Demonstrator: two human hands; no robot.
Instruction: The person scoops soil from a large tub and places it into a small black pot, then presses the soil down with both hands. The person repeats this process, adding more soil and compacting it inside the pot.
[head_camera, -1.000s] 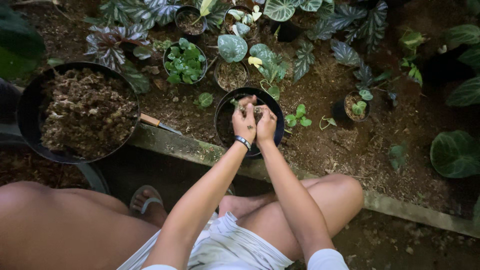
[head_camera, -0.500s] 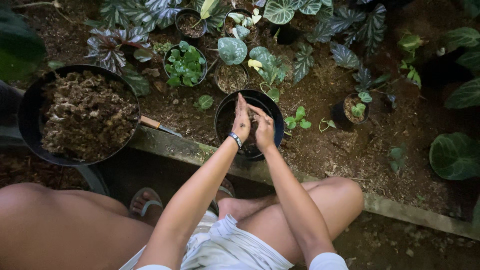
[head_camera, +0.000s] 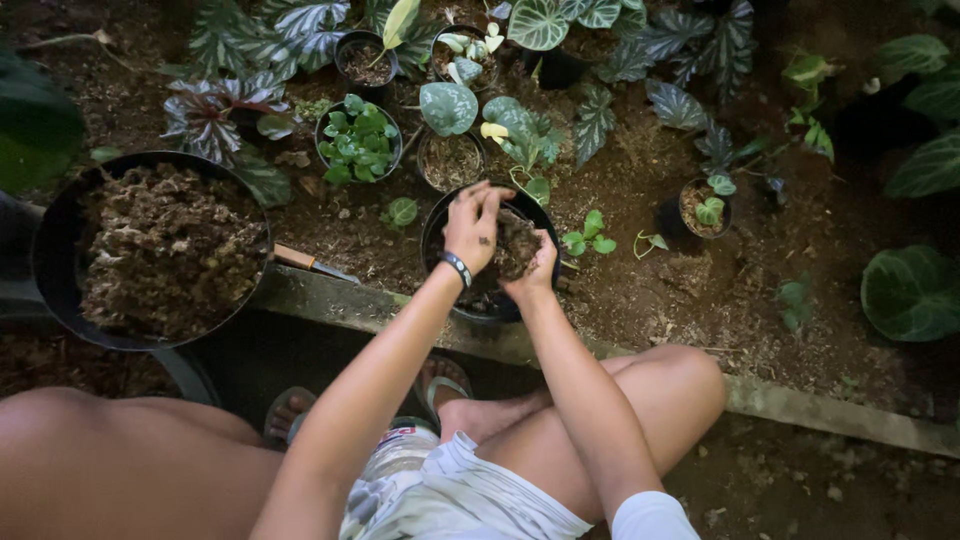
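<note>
Head view: the left hand (head_camera: 472, 225) hovers over a round black plastic pot (head_camera: 440, 225), its fingers (head_camera: 483, 195) bent and drawn together at the tips, pinching down into a clump of potting mix (head_camera: 517, 243). The mix is brown, coarse and fibrous, with crumbly lumps. The right hand (head_camera: 535, 272) sits just below and to the right of those fingers, palm up and cupped under the clump, its fingers curled loosely around the soil rather than clenched. A dark beaded band (head_camera: 457, 268) circles the left wrist.

The pot lies directly beneath both sets of fingers, resting at the edge of a rough grey concrete kerb (head_camera: 330, 300) that borders the bed. Its rim shows as a smooth dark arc to the left of the left fingers.

Well to the left of the fingers stands a wide black tub (head_camera: 55, 215) heaped with the same chunky, stringy brown mix. Between the tub and the pot lies a hand tool (head_camera: 310, 264) with a pale wooden handle, flat on the soil.

Beyond the fingertips sit several small round pots: one filled with glossy bright green rounded leaves (head_camera: 358, 140), another holding bare gritty soil (head_camera: 451, 160). To the right of the fingers a small green seedling (head_camera: 588, 232) grows from the loose, dark, crumbly ground, and farther right a tiny pot (head_camera: 706, 208) holds a single heart-shaped leaf. Broad, veined, silvery-patterned leaves (head_camera: 680, 105) spread across the top.
</note>
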